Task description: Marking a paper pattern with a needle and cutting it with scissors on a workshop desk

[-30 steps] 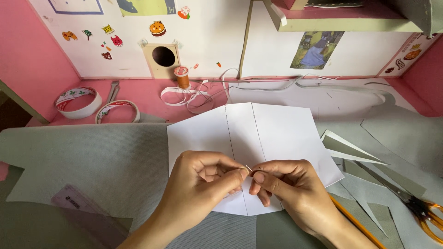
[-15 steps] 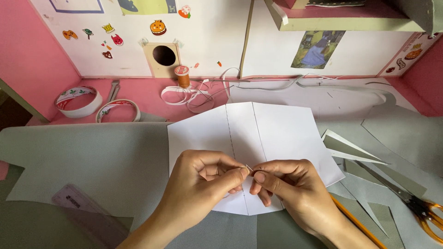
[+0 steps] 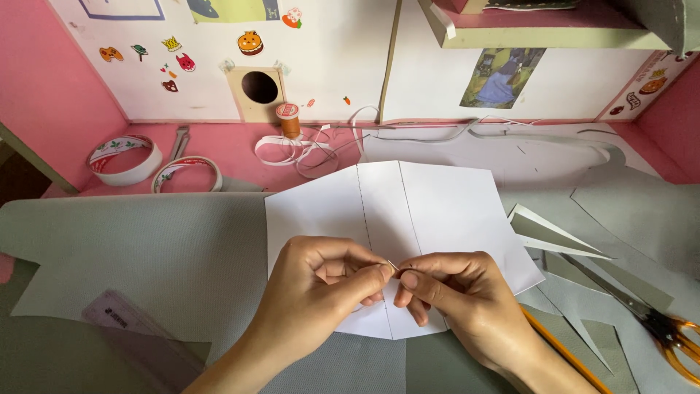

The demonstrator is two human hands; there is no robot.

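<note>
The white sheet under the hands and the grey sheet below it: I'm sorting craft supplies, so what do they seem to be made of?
The white sheet looks like matte paper: sharp creases, crisp cut edges. The grey sheet looks like woven fabric or felt, possibly textured card: a fine grain shows.

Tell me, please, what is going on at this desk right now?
A person's left hand and right hand meet fingertip to fingertip over a white paper piece marked with dashed lines, pinching a thin needle between them. The paper lies on grey fabric. Two tape rolls and a thread spool sit behind; orange-handled scissors lie to the right.
</note>
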